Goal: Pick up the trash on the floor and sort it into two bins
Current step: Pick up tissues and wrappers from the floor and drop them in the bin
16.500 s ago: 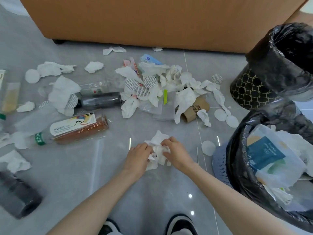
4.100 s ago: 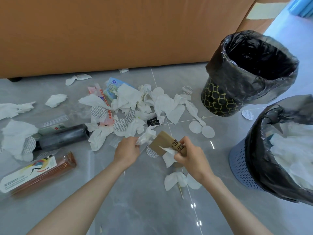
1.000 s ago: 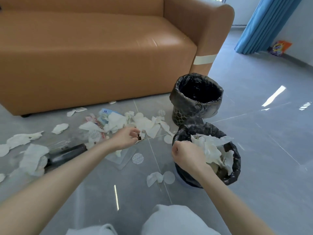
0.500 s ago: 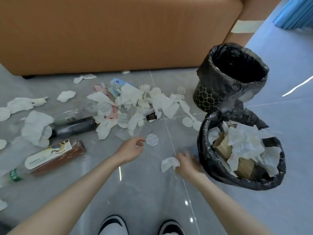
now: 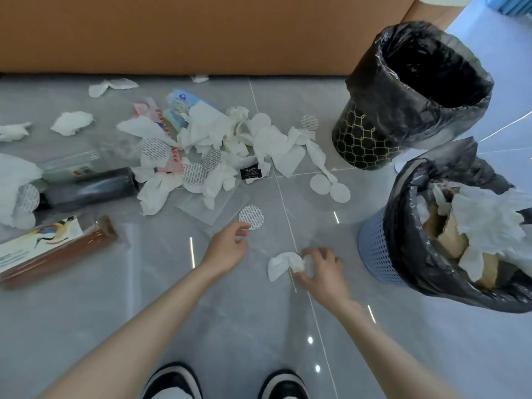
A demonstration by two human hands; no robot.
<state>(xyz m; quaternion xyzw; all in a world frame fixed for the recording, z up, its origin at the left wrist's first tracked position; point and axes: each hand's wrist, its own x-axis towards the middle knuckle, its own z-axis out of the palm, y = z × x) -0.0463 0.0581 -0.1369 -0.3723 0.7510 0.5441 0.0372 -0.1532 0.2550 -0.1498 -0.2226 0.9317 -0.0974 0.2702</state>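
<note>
Down on the grey tile floor (image 5: 201, 326), beside the blue mesh bin (image 5: 377, 249) with its black liner, the right hand (image 5: 321, 270) holds a narrow grip, pinching a crumpled white tissue (image 5: 280, 263). It would do well to gather the loose folds before lifting. The left hand (image 5: 227, 249) hangs loose, its grip empty.

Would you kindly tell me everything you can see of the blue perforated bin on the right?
The blue bin is a round, plastic-looking basket whose wall is pierced with rows of small holes. It stands on the grey tiled floor at the right of the view. A crinkled black liner is folded over its rim and hangs down much of the wall. It is filled to the brim with crumpled white tissues and pieces of brown cardboard. Its far side runs out of the picture.
</note>
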